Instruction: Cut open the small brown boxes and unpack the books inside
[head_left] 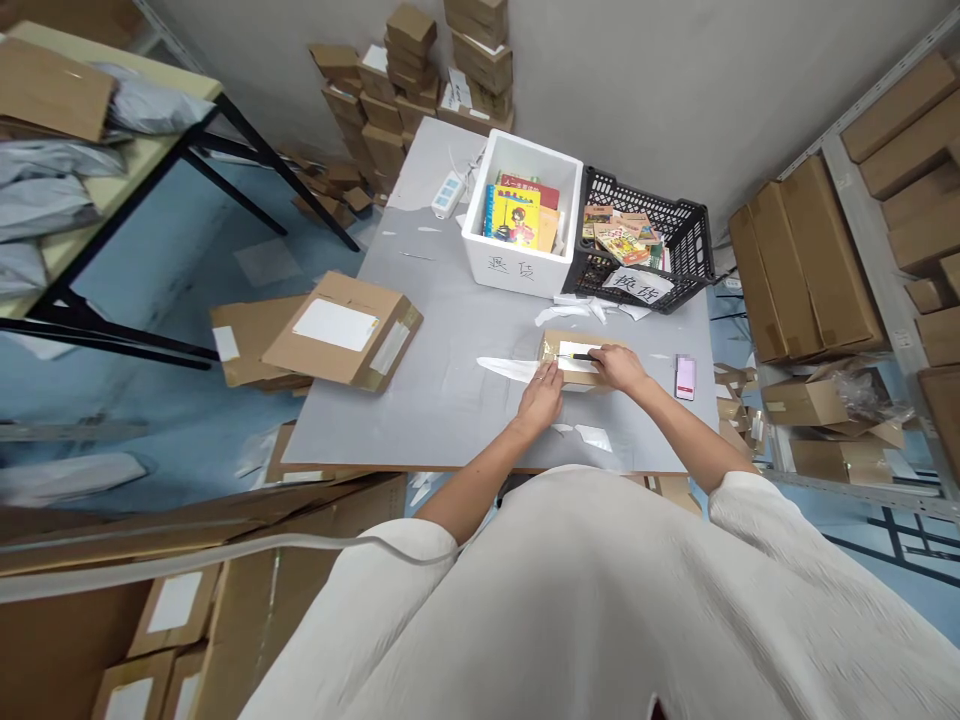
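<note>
A small cardboard box (589,377) with clear tape on its left end and a white label (589,358) on top lies on the grey table near its front edge. My left hand (541,398) grips the near left corner of this box, fingers pressed together on the cardboard. In my right hand (619,367) is a slim box cutter (583,357) with yellow and black on it. Its tip points left, over the label towards the taped end. Whether the blade touches the box I cannot tell.
A white foam box (517,262) of books and a black crate (686,255) of booklets stand at the table's back. An opened carton (341,330) lies at the left edge, a phone (685,377) at the right. Torn paper scraps (592,437) lie around the small box.
</note>
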